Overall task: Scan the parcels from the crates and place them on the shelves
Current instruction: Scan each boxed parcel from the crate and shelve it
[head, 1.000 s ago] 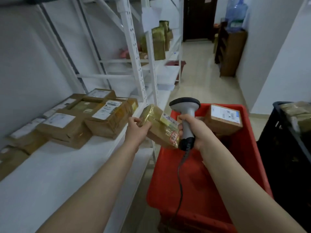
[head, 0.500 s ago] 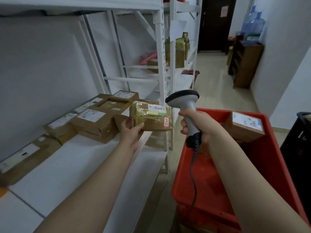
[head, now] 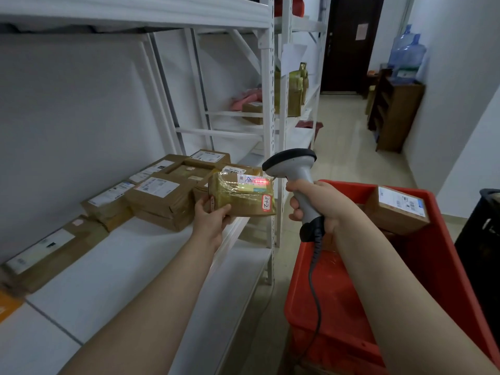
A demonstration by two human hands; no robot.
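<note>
My left hand [head: 212,219] grips a small tape-wrapped cardboard parcel [head: 240,194] by its left end, above the front edge of the white shelf [head: 113,274]. A red scan line glows on the parcel's top label. Just right of the parcel, my right hand [head: 318,205] holds a grey handheld scanner [head: 293,169] by its handle, head pointing at the label. The red crate [head: 446,266] stands below my right arm, with one labelled cardboard box [head: 397,211] in its far right corner.
Several labelled cardboard parcels [head: 159,196] lie along the back of the shelf. A white upright post [head: 267,109] rises right behind the held parcel. A black crate [head: 481,234] sits at the far right. The corridor floor leads to a dark door, with a wooden cabinet and water bottles on the right.
My left hand lifted the parcel leftward from over the crate to the shelf's edge and turned its label up. The scanner now casts a red line on the label.
</note>
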